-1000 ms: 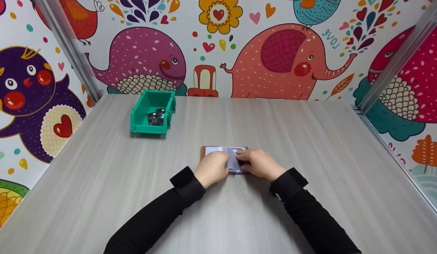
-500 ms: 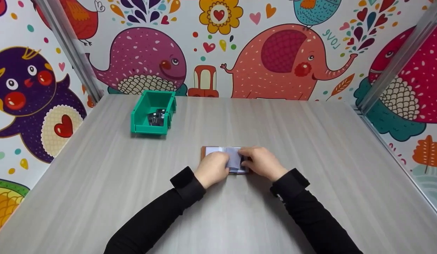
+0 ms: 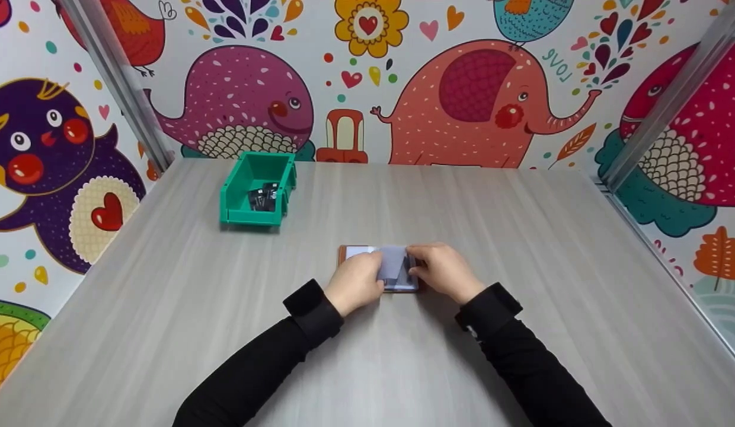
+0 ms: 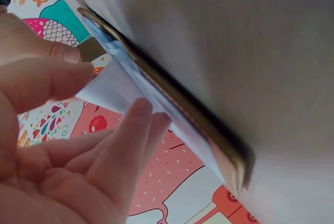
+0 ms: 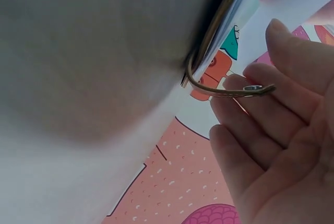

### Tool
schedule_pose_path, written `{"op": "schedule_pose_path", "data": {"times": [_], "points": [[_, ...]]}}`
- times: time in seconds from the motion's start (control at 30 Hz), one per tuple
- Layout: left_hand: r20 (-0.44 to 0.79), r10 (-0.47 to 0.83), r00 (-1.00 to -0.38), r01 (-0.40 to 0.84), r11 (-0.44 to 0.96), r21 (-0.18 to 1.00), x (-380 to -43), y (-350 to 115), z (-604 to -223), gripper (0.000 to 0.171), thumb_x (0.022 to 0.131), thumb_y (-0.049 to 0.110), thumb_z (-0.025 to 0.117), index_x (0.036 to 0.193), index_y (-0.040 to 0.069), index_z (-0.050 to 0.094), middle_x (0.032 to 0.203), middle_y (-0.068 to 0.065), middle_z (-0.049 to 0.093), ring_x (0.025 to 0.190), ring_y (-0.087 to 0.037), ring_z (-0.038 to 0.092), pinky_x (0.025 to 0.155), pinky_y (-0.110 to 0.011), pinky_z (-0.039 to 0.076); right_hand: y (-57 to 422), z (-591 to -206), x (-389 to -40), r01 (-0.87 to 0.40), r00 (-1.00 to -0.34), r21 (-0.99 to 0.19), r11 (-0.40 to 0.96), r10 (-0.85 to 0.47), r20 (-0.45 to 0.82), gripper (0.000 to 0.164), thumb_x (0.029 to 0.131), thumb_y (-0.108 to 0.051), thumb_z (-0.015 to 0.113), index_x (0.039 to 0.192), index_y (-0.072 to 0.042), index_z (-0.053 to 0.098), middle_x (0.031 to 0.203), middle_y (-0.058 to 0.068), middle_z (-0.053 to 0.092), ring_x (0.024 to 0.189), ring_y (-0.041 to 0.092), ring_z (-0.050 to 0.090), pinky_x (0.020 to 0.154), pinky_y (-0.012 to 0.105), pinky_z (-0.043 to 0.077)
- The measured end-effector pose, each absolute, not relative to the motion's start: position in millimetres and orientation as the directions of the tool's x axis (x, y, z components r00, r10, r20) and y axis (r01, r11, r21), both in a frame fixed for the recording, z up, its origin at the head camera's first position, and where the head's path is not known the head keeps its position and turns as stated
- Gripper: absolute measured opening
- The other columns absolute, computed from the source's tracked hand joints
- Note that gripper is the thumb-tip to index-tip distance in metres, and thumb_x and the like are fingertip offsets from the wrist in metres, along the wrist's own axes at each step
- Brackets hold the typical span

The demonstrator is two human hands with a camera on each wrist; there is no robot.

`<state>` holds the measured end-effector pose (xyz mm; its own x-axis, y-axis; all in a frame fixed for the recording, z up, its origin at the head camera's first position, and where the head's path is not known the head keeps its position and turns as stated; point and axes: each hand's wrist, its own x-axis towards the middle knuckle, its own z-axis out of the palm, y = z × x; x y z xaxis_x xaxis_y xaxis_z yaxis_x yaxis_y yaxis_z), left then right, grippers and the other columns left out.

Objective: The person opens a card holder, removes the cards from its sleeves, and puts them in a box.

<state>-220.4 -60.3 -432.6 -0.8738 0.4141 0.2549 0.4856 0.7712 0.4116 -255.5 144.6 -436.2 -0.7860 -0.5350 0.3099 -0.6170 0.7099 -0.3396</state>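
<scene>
Brown-covered booklet [image 3: 403,286] lies spread on the pale wood-grain table [image 3: 462,207], in front of the person and between both hands. Cover edges brown; inner leaves whitish, partly see-through. One loose leaf [image 3: 392,265] stands tilted up from the middle.

Left hand [image 3: 355,280]: over the booklet's left half, thumb and fingers about the raised leaf. Left wrist view shows a gap between thumb and fingertips, with the leaf in it; cannot tell whether it is pinched or only touched.

Right hand [image 3: 443,274]: at the booklet's right end. Right wrist view shows it released, fingers loosely bent, thumb apart from them. A curved brown strap [image 5: 222,93] with a small metal stud [image 5: 253,87] reaches out in front of these fingers. Dark patch beside the fingertips, too small to identify.

Green bin [image 3: 253,218] at the far left of the table, well apart from the booklet; small black pieces [image 3: 263,199] inside. Both arms in black sleeves [image 3: 258,365]. Wall [image 3: 379,89] behind printed with cartoon animals.
</scene>
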Motion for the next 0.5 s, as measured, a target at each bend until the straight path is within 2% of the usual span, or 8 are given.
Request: {"op": "schedule_pose_path", "data": {"times": [0.17, 0.4, 0.5], "points": [[0.245, 0.398, -0.884, 0.467, 0.768, 0.439, -220.9, -61.3, -431.3, 0.035, 0.077, -0.001, 0.069, 0.111, -0.006, 0.061, 0.091, -0.015, 0.067, 0.082, -0.027, 0.064, 0.074, -0.043, 0.053, 142.4, -434.8, -256.2, -0.584, -0.811, -0.360, 0.727, -0.508, 0.291, 0.040, 0.081, -0.002, 0.079, 0.119, 0.005, 0.068, 0.117, 0.019, 0.068, 0.106, 0.036, 0.065, 0.094, 0.047, 0.049], [0.250, 0.382, -0.890, 0.456, 0.753, 0.474, -220.9, -64.6, -431.0, 0.027, 0.077, -0.002, 0.068, 0.103, -0.005, 0.059, 0.084, -0.012, 0.064, 0.075, -0.025, 0.060, 0.069, -0.044, 0.051, 140.9, -434.4, -256.4, -0.567, -0.824, -0.376, 0.733, -0.515, 0.237, 0.040, 0.081, -0.003, 0.079, 0.119, 0.003, 0.069, 0.116, 0.019, 0.069, 0.106, 0.035, 0.065, 0.094, 0.046, 0.049], [0.253, 0.372, -0.893, 0.450, 0.730, 0.514, -222.0, -68.2, -430.3, 0.028, 0.076, -0.003, 0.067, 0.104, -0.006, 0.061, 0.085, -0.012, 0.065, 0.073, -0.024, 0.058, 0.068, -0.043, 0.051, 141.1, -434.4, -256.0, -0.575, -0.817, -0.362, 0.734, -0.535, 0.214, 0.040, 0.081, -0.004, 0.079, 0.119, 0.001, 0.069, 0.116, 0.020, 0.068, 0.106, 0.035, 0.065, 0.093, 0.047, 0.050]]}}
